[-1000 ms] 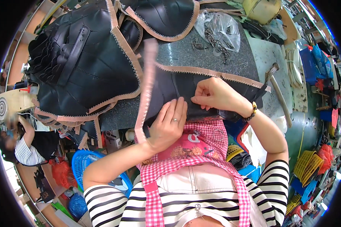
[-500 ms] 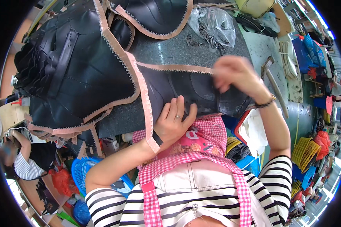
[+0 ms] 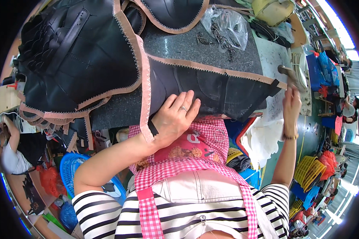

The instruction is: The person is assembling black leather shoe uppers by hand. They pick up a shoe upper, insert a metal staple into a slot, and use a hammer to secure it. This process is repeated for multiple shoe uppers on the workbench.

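- The left hand [image 3: 174, 119] lies flat, fingers spread, palm pressed on the near end of a black leather panel [image 3: 215, 89] that stretches across the grey-topped workbench [image 3: 195, 46]; a ring shows on one finger.
- The right hand [image 3: 292, 104] is out at the panel's far right corner, fingers curled around the handle of a hammer [image 3: 289, 73]; the grip itself is small in view, so how tightly it closes I cannot tell.
- The panel looks soft and limp, fairly thin, likely light; it drapes over the bench edge below the left hand, so it probably slides unless pinned; the pink zigzag-stitched trim [image 3: 147, 85] along its edges seems the firmest place to take hold.
- Up and left of the left hand a pile of black trimmed pieces [image 3: 75, 55] crowds the bench; beyond the fingertips a clear plastic bag of metal parts [image 3: 225, 28] sits near; the only open bench is the grey strip between them.
- Behind the left wrist the bench ends at the checked apron [image 3: 195, 159].
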`<act>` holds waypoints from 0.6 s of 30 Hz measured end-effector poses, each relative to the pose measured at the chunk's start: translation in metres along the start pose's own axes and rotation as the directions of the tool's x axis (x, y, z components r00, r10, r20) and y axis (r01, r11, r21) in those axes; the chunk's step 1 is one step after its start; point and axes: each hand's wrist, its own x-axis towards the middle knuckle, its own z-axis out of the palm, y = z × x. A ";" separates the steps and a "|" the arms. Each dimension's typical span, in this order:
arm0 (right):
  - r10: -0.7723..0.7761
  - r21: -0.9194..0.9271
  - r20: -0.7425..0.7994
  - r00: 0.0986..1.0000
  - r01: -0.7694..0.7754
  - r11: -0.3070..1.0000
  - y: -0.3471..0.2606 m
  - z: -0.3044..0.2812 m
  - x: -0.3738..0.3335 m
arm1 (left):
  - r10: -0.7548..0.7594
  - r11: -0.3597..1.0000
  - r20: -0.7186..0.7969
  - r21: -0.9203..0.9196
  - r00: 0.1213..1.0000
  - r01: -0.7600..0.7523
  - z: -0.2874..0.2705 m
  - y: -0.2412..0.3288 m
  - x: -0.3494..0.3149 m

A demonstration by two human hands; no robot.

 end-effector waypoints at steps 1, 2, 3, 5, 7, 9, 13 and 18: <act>0.166 0.477 0.104 0.981 -0.195 0.857 -0.050 -0.013 -0.014 | -0.012 1.000 0.011 0.006 1.000 0.012 -0.002 0.000 0.000; 0.069 0.470 0.150 0.986 -0.132 0.873 -0.066 -0.025 -0.034 | -0.005 1.000 0.014 -0.014 1.000 0.006 -0.002 0.001 -0.001; -0.029 0.472 0.195 0.980 -0.068 0.879 -0.077 -0.031 -0.053 | 0.002 1.000 0.002 -0.029 1.000 -0.002 -0.001 -0.001 -0.002; -0.395 0.306 0.296 0.870 0.305 0.902 -0.110 -0.017 -0.089 | 0.021 0.999 0.023 -0.029 1.000 -0.020 -0.003 -0.002 -0.001; -0.394 0.267 0.482 0.783 0.297 0.917 -0.150 -0.010 -0.114 | 0.053 0.998 0.024 -0.041 0.998 -0.051 -0.004 -0.006 0.001; -0.315 0.390 0.456 0.832 0.131 0.911 -0.151 0.017 -0.124 | 0.078 0.996 0.015 -0.045 0.997 -0.077 -0.004 -0.008 0.003; -0.344 0.361 0.457 0.820 0.183 0.915 -0.155 0.032 -0.122 | 0.075 0.994 0.001 -0.076 0.997 -0.074 -0.002 -0.010 0.003; -0.415 0.200 0.520 0.747 0.365 0.909 -0.161 0.026 -0.116 | 0.088 0.993 0.005 -0.085 0.996 -0.087 0.000 -0.010 0.002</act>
